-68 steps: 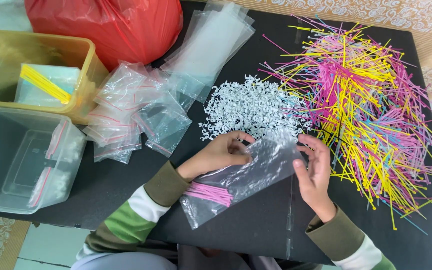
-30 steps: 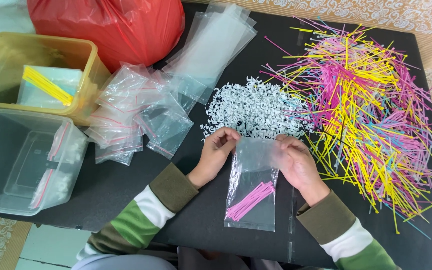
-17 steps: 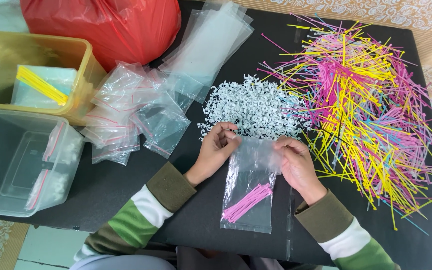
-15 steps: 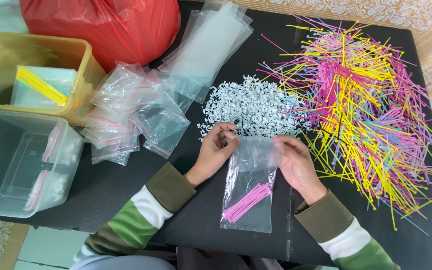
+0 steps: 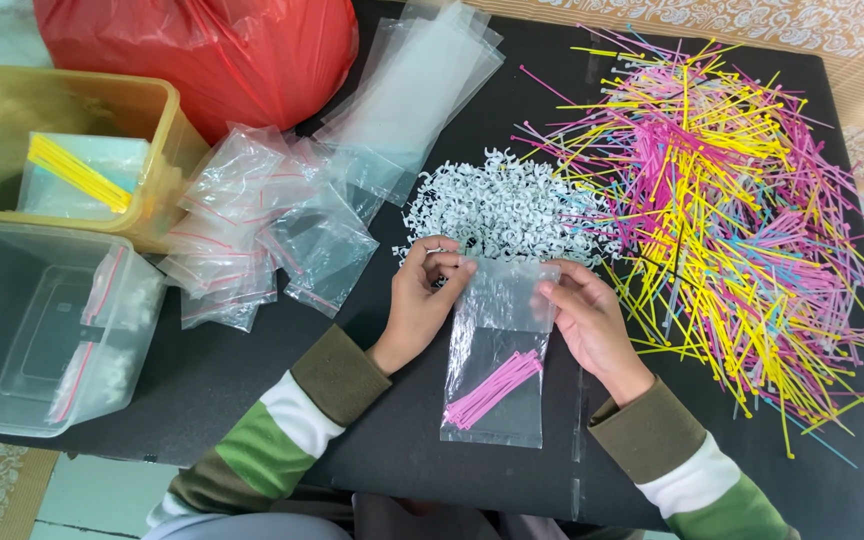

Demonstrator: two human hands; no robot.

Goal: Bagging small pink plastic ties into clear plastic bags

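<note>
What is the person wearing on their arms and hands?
Both hands are bare, with no gloves or rings in view. The left hand and right hand come out of long sleeves with olive-brown cuffs, then a white band, then a green band. Both sleeves look alike and look soft and knitted.
</note>
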